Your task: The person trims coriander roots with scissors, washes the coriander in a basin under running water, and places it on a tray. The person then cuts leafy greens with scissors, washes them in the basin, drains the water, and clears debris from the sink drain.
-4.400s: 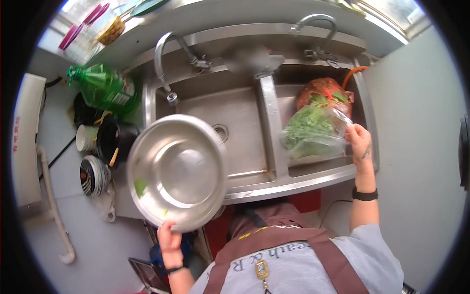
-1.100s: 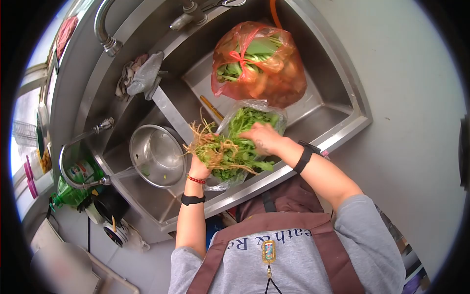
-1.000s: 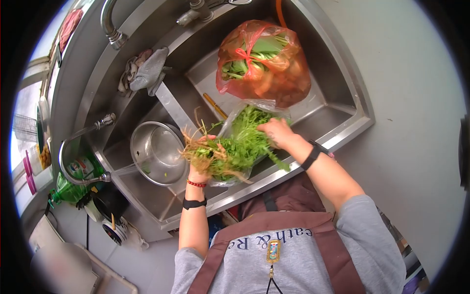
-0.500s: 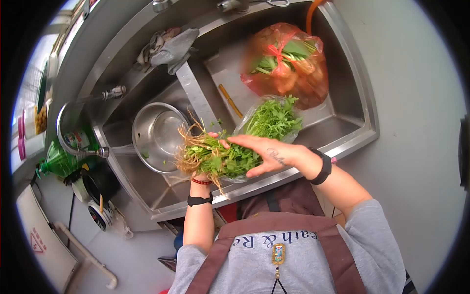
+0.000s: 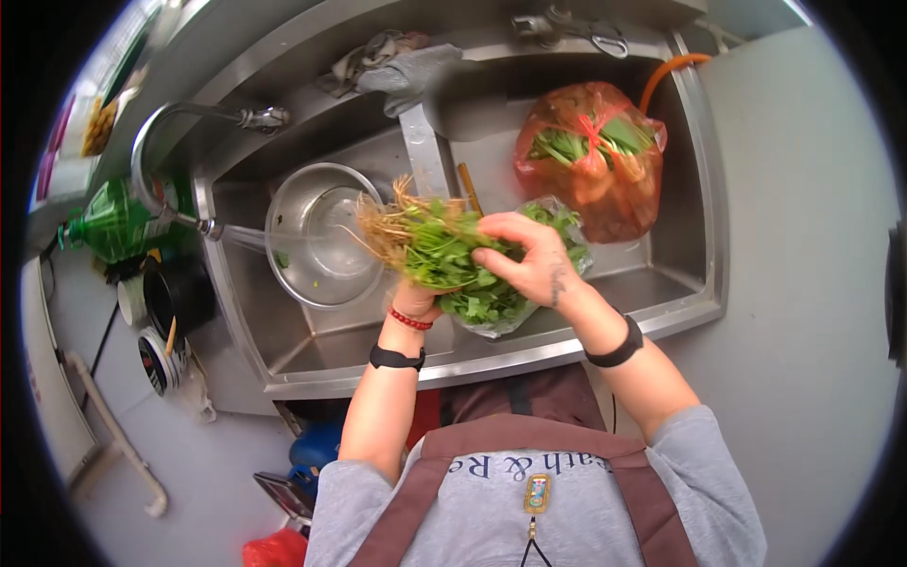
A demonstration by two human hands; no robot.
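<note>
My left hand (image 5: 416, 300) is wrapped round the underside of a bunch of leafy greens (image 5: 439, 248), whose tan roots point left. My right hand (image 5: 531, 257) rests on the leaves from the right, thumb and fingers curved, partly over the bunch. Below and behind the bunch is a clear plastic bag (image 5: 579, 253) with more greens inside. Left of the roots, a steel basin (image 5: 321, 290) sits in the left sink under running water, a few leaf bits in it.
A red bag of vegetables (image 5: 605, 189) lies in the right sink, near an orange hose (image 5: 661, 77). A yellow-brown stick (image 5: 470, 187) is beside the divider (image 5: 425, 156), with cloths (image 5: 402, 71) behind. The faucet (image 5: 142, 156) and green bottle (image 5: 118, 222) stand left.
Since the first frame, the basin has gone into the left sink and the greens have come into my hands. Over the last half second, my right hand's fingers have curved onto the leaves.
</note>
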